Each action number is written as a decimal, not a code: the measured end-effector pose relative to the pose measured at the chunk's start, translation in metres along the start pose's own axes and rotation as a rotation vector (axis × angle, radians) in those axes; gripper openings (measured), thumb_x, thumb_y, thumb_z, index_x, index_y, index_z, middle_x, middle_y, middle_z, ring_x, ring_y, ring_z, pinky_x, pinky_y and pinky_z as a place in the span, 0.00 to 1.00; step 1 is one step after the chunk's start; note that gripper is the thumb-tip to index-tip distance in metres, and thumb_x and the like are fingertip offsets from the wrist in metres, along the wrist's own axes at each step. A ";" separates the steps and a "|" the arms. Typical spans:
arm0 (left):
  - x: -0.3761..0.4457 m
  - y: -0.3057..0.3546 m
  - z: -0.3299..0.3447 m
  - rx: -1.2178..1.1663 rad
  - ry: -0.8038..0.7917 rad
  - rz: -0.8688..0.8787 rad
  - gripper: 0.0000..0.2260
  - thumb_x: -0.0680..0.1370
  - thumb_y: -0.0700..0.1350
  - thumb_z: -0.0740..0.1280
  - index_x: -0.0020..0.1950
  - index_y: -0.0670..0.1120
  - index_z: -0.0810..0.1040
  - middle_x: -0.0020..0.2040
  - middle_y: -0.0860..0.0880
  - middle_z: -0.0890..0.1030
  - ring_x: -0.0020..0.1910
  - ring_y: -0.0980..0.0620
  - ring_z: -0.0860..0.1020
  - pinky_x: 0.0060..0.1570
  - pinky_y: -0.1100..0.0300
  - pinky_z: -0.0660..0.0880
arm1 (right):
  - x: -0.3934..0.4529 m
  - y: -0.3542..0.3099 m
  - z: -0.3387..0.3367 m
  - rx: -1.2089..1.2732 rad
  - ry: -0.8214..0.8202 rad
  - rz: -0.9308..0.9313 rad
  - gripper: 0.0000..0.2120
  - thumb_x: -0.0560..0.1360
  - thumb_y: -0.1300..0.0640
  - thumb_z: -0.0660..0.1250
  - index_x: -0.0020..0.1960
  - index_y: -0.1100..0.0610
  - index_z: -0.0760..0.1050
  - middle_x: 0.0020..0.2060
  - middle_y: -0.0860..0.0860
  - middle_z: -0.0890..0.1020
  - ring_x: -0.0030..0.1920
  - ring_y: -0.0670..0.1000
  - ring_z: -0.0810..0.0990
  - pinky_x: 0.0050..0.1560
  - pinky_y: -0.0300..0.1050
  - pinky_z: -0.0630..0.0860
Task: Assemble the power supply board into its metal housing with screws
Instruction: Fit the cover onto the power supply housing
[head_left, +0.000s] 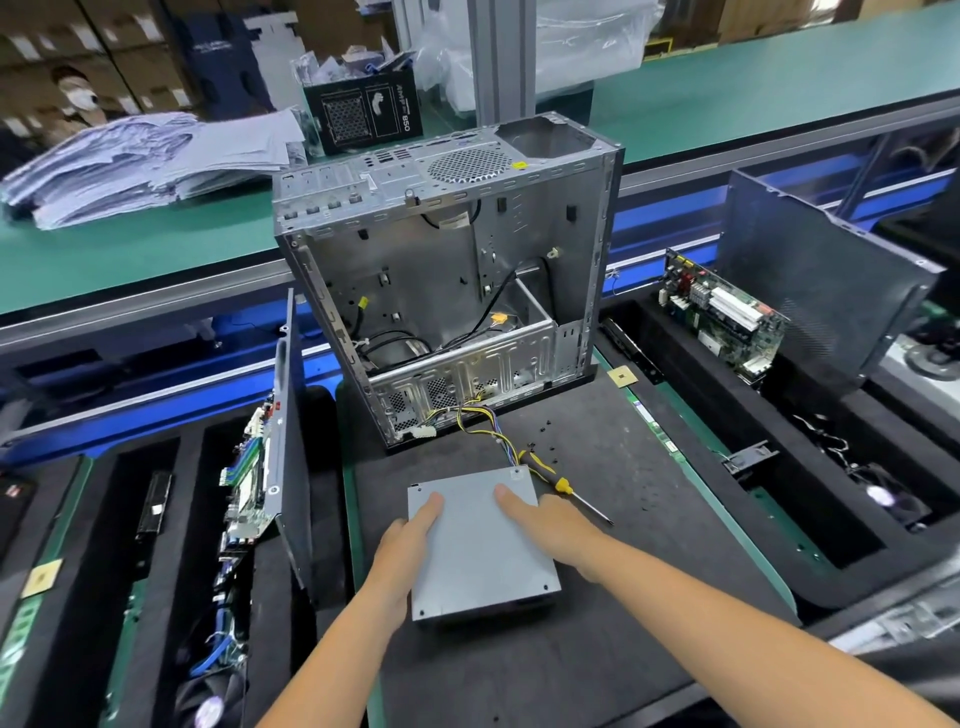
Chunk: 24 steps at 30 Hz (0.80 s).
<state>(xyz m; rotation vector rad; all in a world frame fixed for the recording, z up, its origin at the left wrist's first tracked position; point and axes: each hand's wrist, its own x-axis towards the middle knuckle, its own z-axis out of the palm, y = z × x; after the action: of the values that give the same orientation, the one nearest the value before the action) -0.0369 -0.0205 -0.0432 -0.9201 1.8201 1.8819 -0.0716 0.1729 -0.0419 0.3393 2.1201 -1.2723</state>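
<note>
The grey metal power supply housing (480, 551) lies flat on the black foam mat (597, 649) in front of me, lid side up. A bundle of yellow, black and purple wires (485, 423) runs from its far corner toward the computer case. My left hand (410, 535) rests flat on the housing's left edge with fingers straight. My right hand (550, 525) lies flat on its right side, fingers straight too. A yellow-and-black screwdriver (563, 486) lies on the mat just right of the housing. Several small black screws (545, 439) are scattered beyond it.
An open grey computer case (447, 291) stands upright at the mat's far end. Foam trays left and right hold circuit boards (722, 312), a metal side panel (293, 441) and cables. A green conveyor (130, 249) with stacked sheets runs behind.
</note>
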 end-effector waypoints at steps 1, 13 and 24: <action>-0.001 0.000 -0.002 0.006 -0.022 -0.013 0.24 0.74 0.62 0.67 0.60 0.46 0.78 0.51 0.47 0.85 0.49 0.45 0.84 0.57 0.46 0.77 | 0.000 0.000 -0.001 0.018 -0.022 0.022 0.41 0.70 0.27 0.58 0.68 0.59 0.71 0.64 0.54 0.75 0.61 0.54 0.76 0.66 0.51 0.70; 0.000 0.001 0.006 -0.086 -0.086 -0.097 0.18 0.78 0.62 0.61 0.54 0.51 0.81 0.45 0.48 0.86 0.43 0.47 0.85 0.35 0.58 0.79 | 0.000 -0.005 0.001 0.207 -0.108 0.123 0.39 0.70 0.28 0.60 0.69 0.55 0.71 0.65 0.52 0.75 0.63 0.54 0.75 0.67 0.51 0.69; 0.002 0.009 0.009 0.009 0.011 -0.075 0.26 0.78 0.64 0.59 0.64 0.46 0.76 0.55 0.45 0.83 0.49 0.43 0.83 0.49 0.50 0.80 | -0.005 -0.008 0.001 -0.061 0.024 -0.006 0.39 0.73 0.27 0.52 0.64 0.60 0.74 0.59 0.53 0.78 0.57 0.54 0.77 0.56 0.47 0.72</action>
<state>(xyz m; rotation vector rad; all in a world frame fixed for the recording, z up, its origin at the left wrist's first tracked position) -0.0461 -0.0127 -0.0382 -0.9837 1.7736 1.8259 -0.0718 0.1683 -0.0334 0.3241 2.1770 -1.2097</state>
